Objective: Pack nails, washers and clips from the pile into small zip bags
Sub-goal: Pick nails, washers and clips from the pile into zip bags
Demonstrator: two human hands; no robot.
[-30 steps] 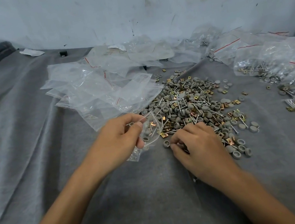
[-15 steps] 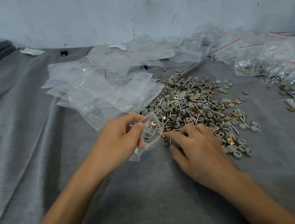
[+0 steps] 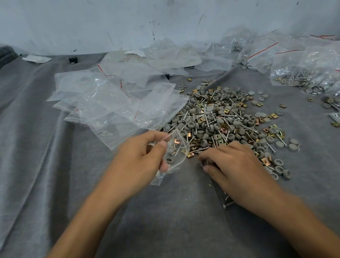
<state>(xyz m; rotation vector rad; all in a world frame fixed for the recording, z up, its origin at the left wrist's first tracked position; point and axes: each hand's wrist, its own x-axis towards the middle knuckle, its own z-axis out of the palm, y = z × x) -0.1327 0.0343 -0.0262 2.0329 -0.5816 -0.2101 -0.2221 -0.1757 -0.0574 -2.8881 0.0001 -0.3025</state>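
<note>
Bag (image 3: 177, 150) in left grip (image 3: 138, 159), right grip (image 3: 236, 167) seemingly on pile (image 3: 214, 119) edge.

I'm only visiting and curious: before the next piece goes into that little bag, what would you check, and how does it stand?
1. Left hand grips the zip bag: ok.
2. Bag mouth open towards the pile: ok.
3. Grey washers and a brass clip inside the bag: ok.
4. Right hand has a piece in its grip: cannot tell.
5. Pile within the right hand's reach: ok.
6. Empty bags nearby: ok.
</note>
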